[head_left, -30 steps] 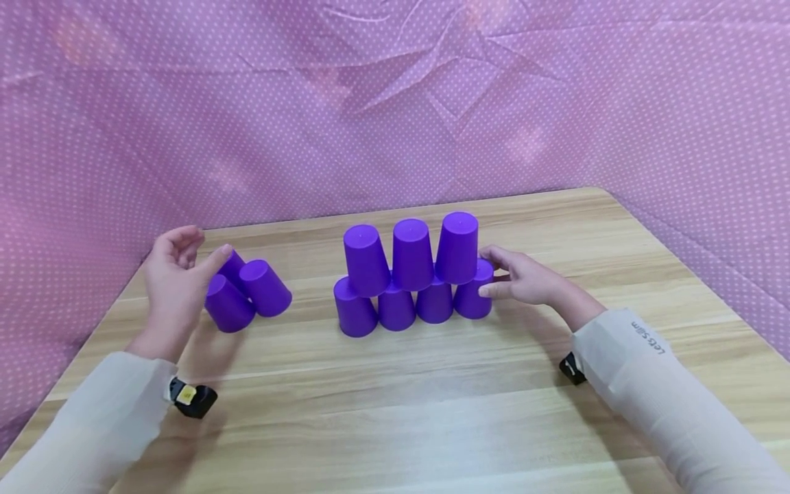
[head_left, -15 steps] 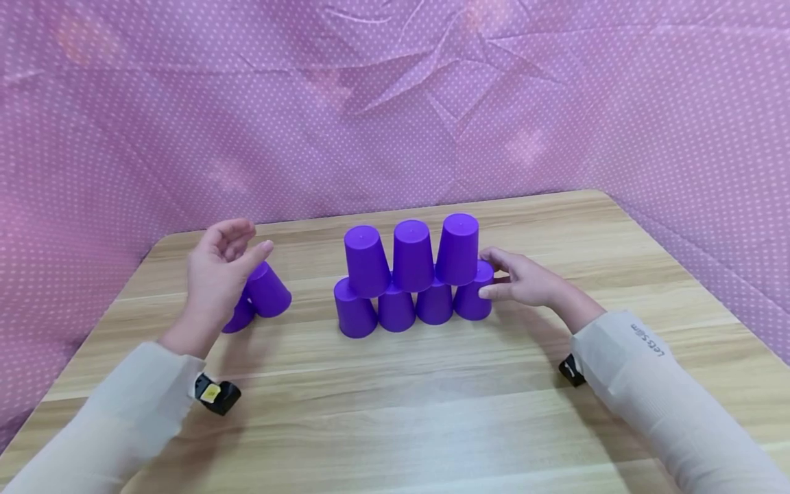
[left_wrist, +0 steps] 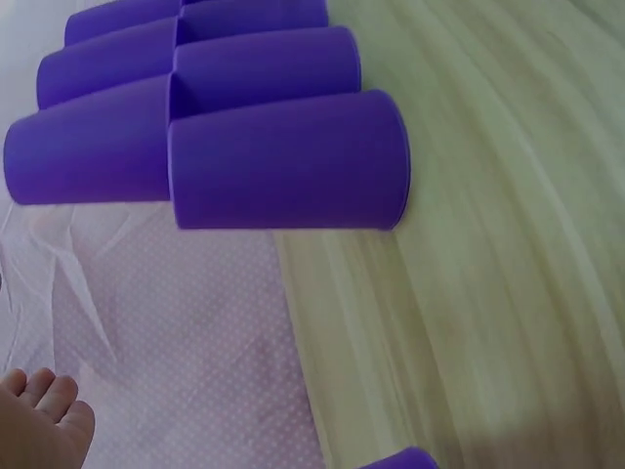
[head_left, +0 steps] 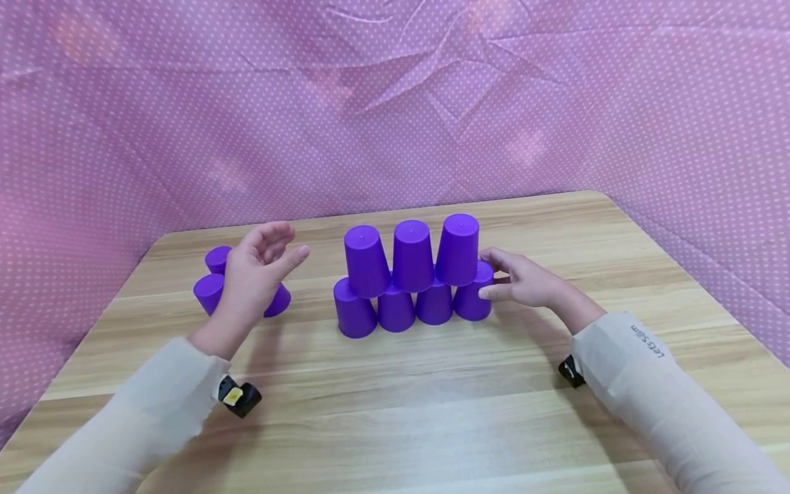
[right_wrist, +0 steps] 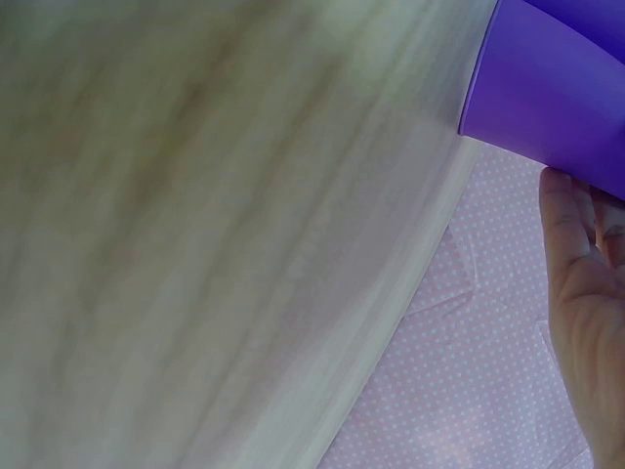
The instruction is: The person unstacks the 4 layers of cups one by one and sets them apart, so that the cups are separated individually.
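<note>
A dotted pink cloth (head_left: 395, 103) hangs behind the wooden table (head_left: 395, 412). The right sleeve (head_left: 673, 398) reaches in from 4 o'clock, the left sleeve (head_left: 142, 418) from 8 o'clock. Near the centre stands a cup stack (head_left: 412, 257): seven upside-down purple cups, three resting on four. At 9 o'clock, three loose cups (head_left: 208, 291) stand upside down, partly hidden by the left hand (head_left: 256, 271), whose fingers are loosely curled, thumb held apart. Towards 3 o'clock, the right hand (head_left: 524, 280) pinches the end cup (head_left: 472, 302) of the bottom row, thumb in front, fingers behind. Black wrist cameras (head_left: 245, 399) sit at both cuffs. The right sleeve's dark lettering (head_left: 648, 341) seems to read "Let's Slim"; the left camera's yellow sticker (head_left: 233, 396) has a mark too small to read.
</note>
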Available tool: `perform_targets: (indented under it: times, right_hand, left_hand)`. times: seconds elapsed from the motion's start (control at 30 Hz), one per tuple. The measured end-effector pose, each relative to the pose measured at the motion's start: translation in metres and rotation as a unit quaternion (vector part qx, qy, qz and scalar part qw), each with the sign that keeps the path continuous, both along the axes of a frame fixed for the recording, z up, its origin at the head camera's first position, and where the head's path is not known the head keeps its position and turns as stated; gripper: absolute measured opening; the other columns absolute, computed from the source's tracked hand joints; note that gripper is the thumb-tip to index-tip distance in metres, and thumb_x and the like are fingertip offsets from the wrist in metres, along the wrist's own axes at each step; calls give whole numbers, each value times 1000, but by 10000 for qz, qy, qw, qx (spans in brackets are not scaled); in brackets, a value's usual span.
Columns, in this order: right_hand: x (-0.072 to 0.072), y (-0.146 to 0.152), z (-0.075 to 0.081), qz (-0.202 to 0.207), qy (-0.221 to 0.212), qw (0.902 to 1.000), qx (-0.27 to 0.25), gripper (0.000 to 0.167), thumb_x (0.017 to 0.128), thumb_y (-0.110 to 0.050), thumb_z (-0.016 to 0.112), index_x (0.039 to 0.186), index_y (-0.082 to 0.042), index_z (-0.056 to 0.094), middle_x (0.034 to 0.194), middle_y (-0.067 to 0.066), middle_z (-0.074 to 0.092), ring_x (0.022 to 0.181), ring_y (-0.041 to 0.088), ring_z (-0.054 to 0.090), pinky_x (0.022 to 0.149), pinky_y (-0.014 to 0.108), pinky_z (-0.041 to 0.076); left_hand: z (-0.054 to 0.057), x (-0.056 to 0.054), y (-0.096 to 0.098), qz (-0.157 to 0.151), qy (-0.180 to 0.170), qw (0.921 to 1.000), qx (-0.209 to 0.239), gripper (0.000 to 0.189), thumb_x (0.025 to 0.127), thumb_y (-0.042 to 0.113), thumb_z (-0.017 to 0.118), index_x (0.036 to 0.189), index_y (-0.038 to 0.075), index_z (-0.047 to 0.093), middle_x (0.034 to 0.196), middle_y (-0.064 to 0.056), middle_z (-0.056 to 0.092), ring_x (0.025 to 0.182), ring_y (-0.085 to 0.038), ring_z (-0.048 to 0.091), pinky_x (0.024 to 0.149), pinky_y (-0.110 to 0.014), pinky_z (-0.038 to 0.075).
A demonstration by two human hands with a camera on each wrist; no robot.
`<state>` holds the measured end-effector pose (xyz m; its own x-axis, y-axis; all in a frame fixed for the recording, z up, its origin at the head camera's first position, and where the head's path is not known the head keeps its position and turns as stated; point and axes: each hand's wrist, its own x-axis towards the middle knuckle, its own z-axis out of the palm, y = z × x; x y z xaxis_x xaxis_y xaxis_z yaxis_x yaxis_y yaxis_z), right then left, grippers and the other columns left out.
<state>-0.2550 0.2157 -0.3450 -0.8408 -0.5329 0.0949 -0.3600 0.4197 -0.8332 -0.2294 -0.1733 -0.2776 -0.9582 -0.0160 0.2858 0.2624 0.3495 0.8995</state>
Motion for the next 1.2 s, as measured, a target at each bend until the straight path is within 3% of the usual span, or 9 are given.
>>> perform_targets:
  times: [0.17, 0.33, 0.77, 1.2]
  right_hand:
    - [0, 0, 0, -12, -2, 10000, 9, 46, 83, -4, 67, 122, 7, 44, 111, 18, 54, 109, 29, 49, 99, 45, 45]
    - [0, 0, 0, -33, 0, 10000, 15, 46, 82, -4, 67, 122, 7, 45, 111, 18, 54, 108, 28, 49, 99, 45, 45]
    - [-2, 0, -1, -34, -59, 10000, -12, 49, 82, -3, 67, 124, 7, 44, 113, 19, 54, 110, 31, 48, 99, 45, 45]
    - [-3, 0, -1, -43, -107, 9999, -21, 48, 82, -3, 67, 123, 6, 44, 112, 19, 54, 110, 31, 49, 99, 45, 45]
  left_hand:
    - [-6, 0, 8, -334, -174, 9992, 134, 51, 85, 15, 67, 128, -3, 45, 130, -15, 51, 125, -21, 47, 102, -23, 41]
    - [-11, -2, 16, -574, -274, 9978, 203, 52, 85, 12, 67, 129, -3, 44, 132, -16, 50, 126, -22, 46, 106, -30, 39]
    - [-18, -8, 36, -1037, -465, 9924, 471, 55, 84, 6, 67, 132, -3, 43, 135, -17, 48, 127, -25, 44, 108, -33, 37]
    - [-24, -10, 50, -1261, -601, 9892, 455, 55, 80, 5, 70, 130, 3, 48, 126, -17, 56, 116, -23, 54, 101, -30, 44]
